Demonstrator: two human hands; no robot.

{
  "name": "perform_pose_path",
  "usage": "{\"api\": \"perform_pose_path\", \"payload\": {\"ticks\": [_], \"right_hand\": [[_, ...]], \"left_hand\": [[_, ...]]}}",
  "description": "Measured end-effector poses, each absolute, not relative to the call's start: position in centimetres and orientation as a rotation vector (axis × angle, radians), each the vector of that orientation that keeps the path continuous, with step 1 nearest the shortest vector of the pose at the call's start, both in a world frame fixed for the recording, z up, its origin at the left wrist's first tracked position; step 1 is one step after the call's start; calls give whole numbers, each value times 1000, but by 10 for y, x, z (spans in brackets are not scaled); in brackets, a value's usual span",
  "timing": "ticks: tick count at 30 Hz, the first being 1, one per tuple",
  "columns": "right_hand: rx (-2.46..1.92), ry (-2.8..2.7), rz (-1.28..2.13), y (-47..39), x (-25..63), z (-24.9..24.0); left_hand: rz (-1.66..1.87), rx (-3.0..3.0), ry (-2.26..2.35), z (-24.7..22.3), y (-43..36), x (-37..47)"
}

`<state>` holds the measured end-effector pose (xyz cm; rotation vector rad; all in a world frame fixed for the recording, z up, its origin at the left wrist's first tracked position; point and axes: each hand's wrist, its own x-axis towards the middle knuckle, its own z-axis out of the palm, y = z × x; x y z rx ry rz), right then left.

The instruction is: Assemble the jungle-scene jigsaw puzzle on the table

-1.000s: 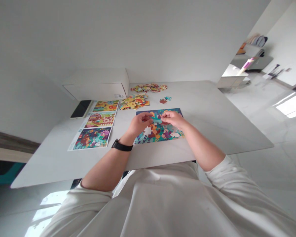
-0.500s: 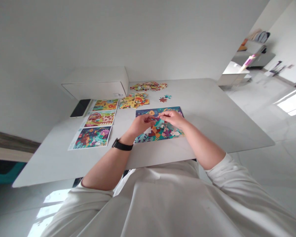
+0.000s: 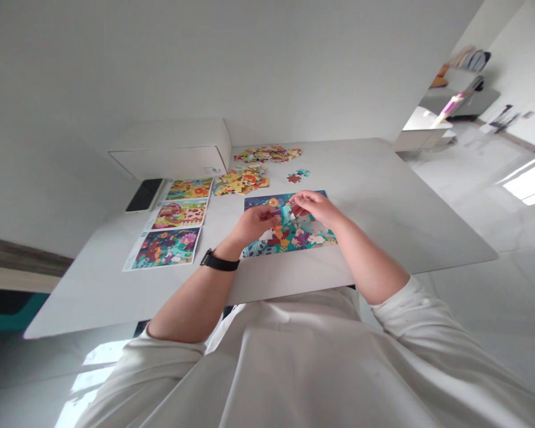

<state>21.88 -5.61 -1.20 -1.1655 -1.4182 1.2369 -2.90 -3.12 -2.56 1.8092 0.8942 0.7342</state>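
Observation:
A partly filled jigsaw puzzle (image 3: pixel 289 245) with rabbits, plants and dark blue edges lies on the table in front of me. My left hand (image 3: pixel 258 222) is over its left half, thumb and forefinger closed on what looks like a small jigsaw piece, mostly hidden by the fingers. Above the upper right part is my right hand (image 3: pixel 315 207), fingers curved and apart, with nothing visible in them. A teal patch of the puzzle shows between the hands. White gaps appear near the left fingertips and in the middle.
Beyond the puzzle are two loose pieces (image 3: pixel 294 178), a yellow-orange pile of pieces (image 3: pixel 242 181) and another mixed pile (image 3: pixel 267 154). A sheet with three printed pictures (image 3: pixel 167 248) lies at left, beside a phone (image 3: pixel 145 195). A white box (image 3: pixel 169 160) stands at the wall.
My right hand has moved slightly up and right, away from my left fingertips, and its fingers have loosened. My left hand has barely moved.

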Motion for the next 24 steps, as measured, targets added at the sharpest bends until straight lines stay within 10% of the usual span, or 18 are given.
{"api": "perform_pose_path", "payload": {"ticks": [24], "right_hand": [[-1154,-1557,1313,-58,234,-5]], "left_hand": [[732,1626,822,-29,-38,-17]]}}
